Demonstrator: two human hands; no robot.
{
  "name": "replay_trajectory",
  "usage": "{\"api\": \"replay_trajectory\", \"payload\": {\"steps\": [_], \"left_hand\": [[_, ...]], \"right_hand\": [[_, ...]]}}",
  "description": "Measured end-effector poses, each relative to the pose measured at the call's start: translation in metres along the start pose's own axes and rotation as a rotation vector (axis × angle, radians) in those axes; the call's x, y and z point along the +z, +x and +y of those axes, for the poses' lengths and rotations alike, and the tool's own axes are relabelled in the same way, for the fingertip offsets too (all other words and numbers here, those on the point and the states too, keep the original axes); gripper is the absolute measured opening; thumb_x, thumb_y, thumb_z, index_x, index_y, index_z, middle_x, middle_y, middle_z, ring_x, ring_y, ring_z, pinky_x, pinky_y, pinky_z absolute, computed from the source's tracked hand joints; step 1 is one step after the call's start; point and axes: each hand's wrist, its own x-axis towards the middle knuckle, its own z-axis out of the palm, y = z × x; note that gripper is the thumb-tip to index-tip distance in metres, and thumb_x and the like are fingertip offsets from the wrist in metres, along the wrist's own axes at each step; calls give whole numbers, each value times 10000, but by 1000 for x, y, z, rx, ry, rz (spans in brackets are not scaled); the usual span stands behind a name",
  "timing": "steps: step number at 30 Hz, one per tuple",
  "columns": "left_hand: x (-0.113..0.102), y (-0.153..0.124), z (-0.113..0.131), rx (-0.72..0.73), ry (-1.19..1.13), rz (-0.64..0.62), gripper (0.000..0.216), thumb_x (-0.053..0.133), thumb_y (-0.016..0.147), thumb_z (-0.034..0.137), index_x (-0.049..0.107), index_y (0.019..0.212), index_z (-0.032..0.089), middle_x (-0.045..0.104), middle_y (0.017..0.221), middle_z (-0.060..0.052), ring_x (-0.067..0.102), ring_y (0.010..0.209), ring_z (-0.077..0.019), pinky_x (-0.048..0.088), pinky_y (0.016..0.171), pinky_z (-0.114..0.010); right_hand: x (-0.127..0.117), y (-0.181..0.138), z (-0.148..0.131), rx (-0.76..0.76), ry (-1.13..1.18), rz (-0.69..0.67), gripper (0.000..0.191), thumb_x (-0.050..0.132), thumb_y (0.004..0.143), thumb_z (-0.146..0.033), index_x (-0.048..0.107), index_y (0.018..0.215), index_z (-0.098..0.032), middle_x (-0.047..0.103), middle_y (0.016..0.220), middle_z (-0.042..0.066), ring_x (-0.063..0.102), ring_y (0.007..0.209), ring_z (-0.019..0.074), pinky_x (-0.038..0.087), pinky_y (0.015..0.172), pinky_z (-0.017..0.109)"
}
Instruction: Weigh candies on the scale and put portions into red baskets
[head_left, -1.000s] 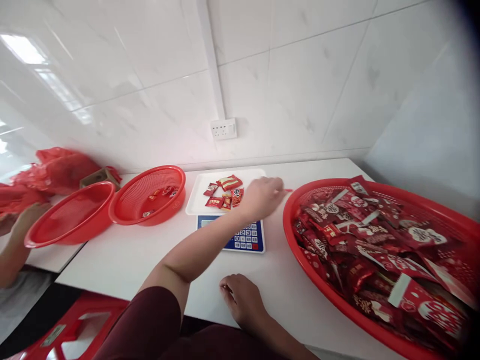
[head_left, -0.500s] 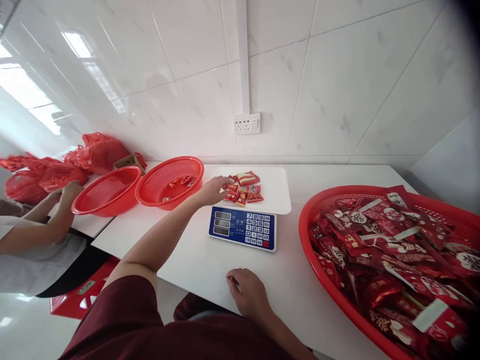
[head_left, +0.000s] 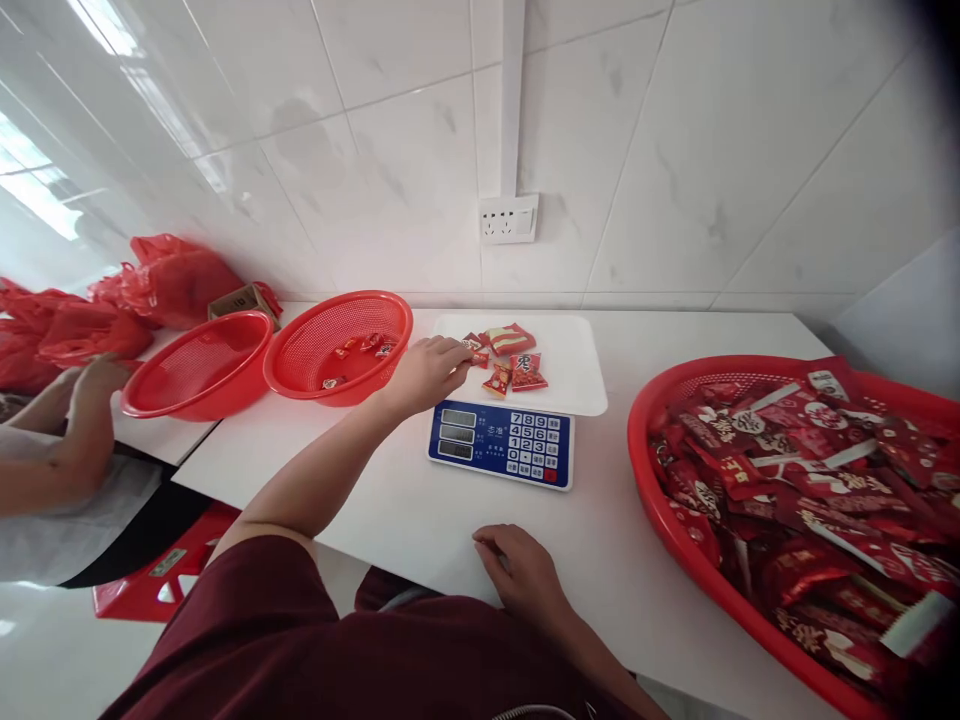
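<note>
My left hand reaches over the near left side of the white weighing tray. Its fingers are closed in a pinch at a small red snack packet, partly covered by the fingertips. Beside it on the tray lie a red-and-cream packet, a red packet with a large dark character and a small red-and-gold packet. The tray belongs to a scale with a blue keypad panel. Loosely curled and with nothing visible in it, my right hand rests at the table's front edge.
A large red basket heaped with red snack packets fills the right side. To the left stand a red basket with several small packets and another red basket. Farther left are red plastic bags and a co-worker's hands.
The view has shifted slightly. My left hand has closed on a packet at the tray's left, and fewer packets show there. My right hand stays curled at the table edge.
</note>
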Motion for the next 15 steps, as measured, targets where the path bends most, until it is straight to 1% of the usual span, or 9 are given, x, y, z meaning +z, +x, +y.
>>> {"api": "replay_trajectory", "payload": {"steps": [1, 2, 3, 4, 6, 7, 9, 12, 15], "left_hand": [[-5, -11, 5, -6, -85, 77, 241, 416, 878, 231, 635, 962, 175, 666, 971, -86, 587, 897, -192, 454, 809, -336], [-9, -23, 12, -8, -188, 123, 227, 429, 874, 233, 632, 956, 175, 664, 953, -83, 587, 882, -181, 463, 794, -318], [-10, -37, 20, -8, -303, 127, 210, 441, 869, 228, 630, 948, 181, 665, 921, -74, 591, 860, -167, 471, 775, -298], [-10, -51, 28, 9, -428, 78, 199, 452, 866, 222, 628, 952, 192, 667, 898, -60, 595, 843, -154, 477, 765, -279], [-1, -77, 45, 56, -659, -82, 208, 455, 865, 204, 626, 982, 197, 670, 865, -47, 601, 815, -138, 485, 754, -253], [5, -88, 52, 73, -737, -169, 216, 458, 864, 204, 629, 996, 197, 668, 875, -50, 601, 821, -139, 486, 757, -250], [19, -106, 62, 67, -839, -289, 229, 464, 867, 213, 637, 1017, 198, 659, 893, -59, 599, 824, -140, 485, 760, -245], [36, -121, 63, 22, -914, -357, 241, 452, 880, 230, 644, 1022, 195, 644, 895, -62, 588, 841, -142, 478, 770, -240], [42, -124, 53, 23, -944, -376, 236, 454, 879, 239, 637, 1017, 184, 639, 888, -60, 574, 850, -147, 472, 765, -243]], "right_hand": [[0, 0, 0, 29, 37, 10, 238, 425, 879, -305, 634, 934, -205, 679, 886, 59, 612, 790, 177, 483, 695, 297], [-1, 0, 1, 62, 80, 24, 248, 426, 881, -328, 624, 964, -204, 673, 871, 59, 612, 760, 169, 489, 667, 286], [-1, -1, 1, 93, 127, 44, 261, 431, 882, -350, 607, 1005, -203, 664, 843, 54, 607, 721, 158, 494, 640, 275], [-1, -1, 2, 114, 178, 70, 281, 437, 880, -368, 582, 1053, -201, 651, 811, 44, 599, 684, 147, 497, 620, 265], [-1, -2, 5, 103, 282, 124, 337, 455, 872, -385, 514, 1144, -196, 630, 781, 28, 592, 660, 137, 510, 624, 262], [0, -3, 6, 78, 327, 147, 370, 467, 866, -390, 481, 1180, -195, 632, 805, 31, 598, 679, 140, 518, 640, 268], [1, -2, 7, 39, 373, 153, 384, 483, 859, -398, 469, 1188, -202, 645, 873, 48, 617, 732, 152, 527, 659, 280], [2, 0, 3, 57, 307, 106, 289, 473, 864, -404, 559, 1063, -212, 665, 894, 58, 639, 793, 175, 526, 696, 288], [4, 5, -5, 110, 211, 72, 287, 448, 871, -424, 606, 979, -210, 681, 900, 65, 648, 853, 197, 516, 745, 295]]}}
